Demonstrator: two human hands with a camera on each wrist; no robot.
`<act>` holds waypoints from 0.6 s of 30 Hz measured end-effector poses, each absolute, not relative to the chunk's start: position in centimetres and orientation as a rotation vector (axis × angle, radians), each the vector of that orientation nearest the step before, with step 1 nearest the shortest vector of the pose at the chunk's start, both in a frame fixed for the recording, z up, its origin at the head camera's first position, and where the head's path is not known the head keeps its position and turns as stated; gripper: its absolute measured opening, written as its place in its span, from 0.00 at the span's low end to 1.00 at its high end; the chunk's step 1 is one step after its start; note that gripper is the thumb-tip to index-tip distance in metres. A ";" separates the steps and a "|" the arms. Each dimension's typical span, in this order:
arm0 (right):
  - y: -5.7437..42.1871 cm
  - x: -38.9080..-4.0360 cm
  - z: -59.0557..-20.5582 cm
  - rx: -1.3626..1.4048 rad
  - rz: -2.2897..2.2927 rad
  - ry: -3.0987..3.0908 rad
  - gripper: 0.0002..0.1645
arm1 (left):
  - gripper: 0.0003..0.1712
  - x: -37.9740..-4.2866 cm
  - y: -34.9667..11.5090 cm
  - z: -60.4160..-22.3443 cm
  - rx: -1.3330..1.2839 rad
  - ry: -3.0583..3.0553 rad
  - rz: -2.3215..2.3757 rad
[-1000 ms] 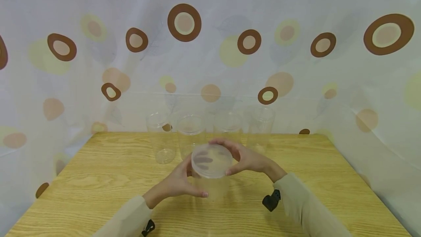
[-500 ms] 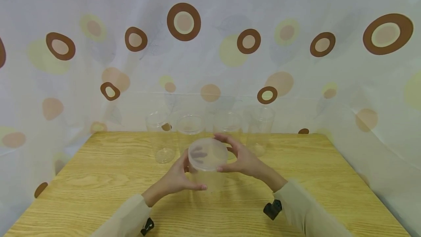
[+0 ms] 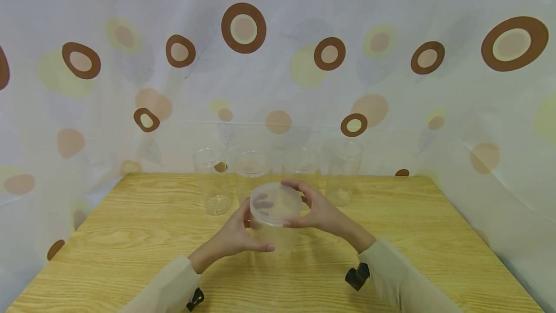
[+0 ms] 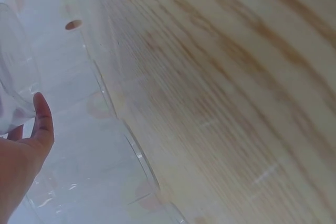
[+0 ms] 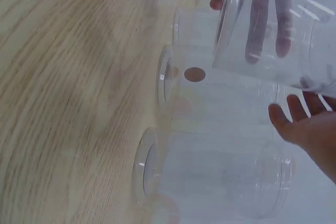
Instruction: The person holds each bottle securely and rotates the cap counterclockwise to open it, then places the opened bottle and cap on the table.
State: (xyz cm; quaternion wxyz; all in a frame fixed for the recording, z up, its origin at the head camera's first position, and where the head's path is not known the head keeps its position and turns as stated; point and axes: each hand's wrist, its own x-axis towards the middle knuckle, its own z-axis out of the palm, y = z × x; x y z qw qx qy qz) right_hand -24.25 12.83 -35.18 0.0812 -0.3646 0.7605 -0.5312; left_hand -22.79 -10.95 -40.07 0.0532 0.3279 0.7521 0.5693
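A clear plastic jar (image 3: 278,240) with a frosted round lid (image 3: 275,203) is between both hands in the head view. My left hand (image 3: 236,235) grips the jar's side, thumb in front and fingers behind, partly seen through the frosted top. My right hand (image 3: 319,211) holds the lid's rim, thumb near and index finger at the far edge. In the right wrist view, the jar (image 5: 299,40) appears raised off the table, with the left fingers showing through its wall and the right hand (image 5: 312,127) at its top end. The left wrist view catches only part of the jar (image 4: 16,56).
Several clear jars stand in a row at the back of the wooden table (image 3: 143,235): a tall one (image 3: 213,177) at left, two wider ones behind the hands, and another tall one (image 3: 345,173) at right. A patterned curtain (image 3: 278,76) hangs behind.
Over the first half second both hands and the jar shift slightly up and left in the head view. Since then they have barely moved; the grip looks the same.
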 end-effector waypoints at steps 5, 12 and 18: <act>13.7 -25.4 -35.0 -1.167 -1.597 1.965 0.49 | 0.60 -22.8 -10.8 -39.9 1.088 2.215 1.713; 14.0 -25.7 -35.1 -1.185 -1.593 1.918 0.52 | 0.59 -22.8 -10.8 -39.9 1.093 2.234 1.717; 13.3 -24.6 -35.2 -1.187 -1.637 2.191 0.52 | 0.59 -22.8 -10.8 -39.9 1.027 2.294 1.752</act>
